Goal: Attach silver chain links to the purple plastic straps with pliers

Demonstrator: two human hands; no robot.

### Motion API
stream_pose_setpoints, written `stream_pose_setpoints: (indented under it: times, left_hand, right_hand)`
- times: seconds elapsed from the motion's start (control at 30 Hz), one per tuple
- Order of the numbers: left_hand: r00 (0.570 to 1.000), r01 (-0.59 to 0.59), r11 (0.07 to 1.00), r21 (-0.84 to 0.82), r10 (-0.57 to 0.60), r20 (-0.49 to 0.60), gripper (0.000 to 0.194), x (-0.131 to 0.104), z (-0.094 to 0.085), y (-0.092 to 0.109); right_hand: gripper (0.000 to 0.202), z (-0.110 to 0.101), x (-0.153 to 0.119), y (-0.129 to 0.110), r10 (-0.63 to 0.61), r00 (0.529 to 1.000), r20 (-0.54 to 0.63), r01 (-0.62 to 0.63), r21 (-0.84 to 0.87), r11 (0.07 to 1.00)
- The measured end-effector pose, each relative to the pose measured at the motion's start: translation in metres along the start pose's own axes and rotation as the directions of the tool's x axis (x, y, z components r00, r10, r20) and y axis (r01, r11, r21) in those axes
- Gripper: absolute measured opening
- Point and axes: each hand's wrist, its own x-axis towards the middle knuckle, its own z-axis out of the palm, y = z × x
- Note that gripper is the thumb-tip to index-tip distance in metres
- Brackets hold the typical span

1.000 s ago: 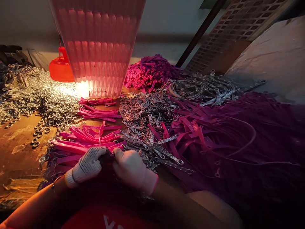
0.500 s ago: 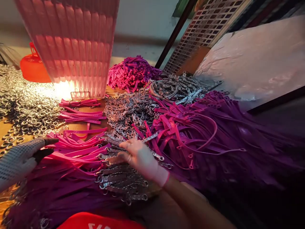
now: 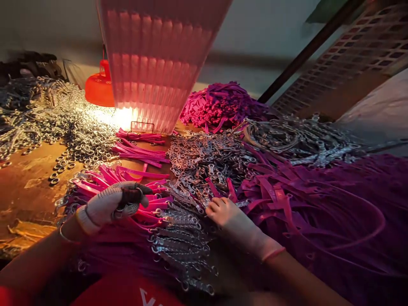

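My left hand, in a dotted white glove with dark finger coverings, is over a bundle of pink straps. Its fingers are curled inward, and I cannot make out anything between them. My right hand, in a pale glove, has its fingers bent and pressed together at the edge of a heap of silvery metal chain pieces. What its fingertips hold is hidden. Between the hands lies a row of braided metal chain lengths with end rings, beside the ends of the pink straps.
A loose mass of magenta straps spreads at right. Behind stand another magenta pile and a ribbed translucent panel. A lit red lamp hangs over metal rings at left. More metal chains lie at the back right.
The view has swung left. My left hand has come in over the pink straps, its fingers more curled. My right hand has shifted from the chain row to the heap, fingers bent down.
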Motion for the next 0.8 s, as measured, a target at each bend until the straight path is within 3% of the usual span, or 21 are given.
stream_pose_setpoints:
  times: [0.1, 0.2, 0.27, 0.3, 0.37, 0.43, 0.53, 0.67, 0.73, 0.8]
  left_hand:
    - [0.995, -0.070, 0.990, 0.125, 0.078, -0.058, 0.041, -0.008, 0.005, -0.005]
    - [0.984, -0.056, 0.968, 0.245, 0.096, -0.152, 0.031, -0.010, 0.013, -0.009]
    - [0.982, -0.091, 0.965, 0.245, 0.128, -0.140, 0.029, -0.008, 0.017, -0.010]
    - [0.983, -0.111, 0.970, 0.218, 0.140, -0.119, 0.028, -0.007, 0.018, -0.011]
    - [0.988, -0.117, 0.983, 0.144, 0.130, -0.088, 0.030, -0.005, 0.020, -0.012]
    - [0.993, -0.071, 0.995, 0.073, 0.077, -0.088, 0.032, -0.004, 0.021, -0.013]
    - [0.992, 0.021, 0.999, -0.028, -0.024, -0.122, 0.027, -0.003, 0.022, -0.016]
    - [0.985, 0.104, 0.987, -0.126, -0.120, -0.126, 0.022, -0.005, 0.027, -0.019]
    - [0.977, 0.169, 0.976, -0.135, -0.184, -0.110, 0.023, -0.006, 0.030, -0.020]
    - [0.976, 0.185, 0.976, -0.116, -0.197, -0.098, 0.024, -0.007, 0.033, -0.021]
  right_hand:
    - [0.022, -0.002, 0.001, 0.005, 0.134, 0.979, -0.155, -0.113, 0.138, 0.984]
    - [0.023, -0.019, 0.013, -0.008, 0.380, 0.862, -0.335, -0.226, 0.416, 0.881]
    - [0.021, -0.039, 0.026, -0.027, 0.501, 0.793, -0.347, -0.219, 0.605, 0.766]
    - [0.021, -0.051, 0.034, -0.039, 0.532, 0.783, -0.321, -0.199, 0.683, 0.703]
    - [0.021, -0.073, 0.050, -0.063, 0.538, 0.807, -0.245, -0.157, 0.788, 0.595]
    - [0.019, -0.092, 0.062, -0.084, 0.521, 0.824, -0.225, -0.124, 0.825, 0.552]
    - [0.018, -0.109, 0.071, -0.106, 0.474, 0.822, -0.315, -0.105, 0.735, 0.670]
    - [0.029, -0.121, 0.077, -0.123, 0.271, 0.890, -0.366, -0.188, 0.247, 0.950]
    - [0.035, -0.126, 0.081, -0.128, 0.127, 0.933, -0.335, -0.131, 0.011, 0.991]
    - [0.036, -0.130, 0.086, -0.130, 0.011, 0.957, -0.288, -0.042, -0.102, 0.994]
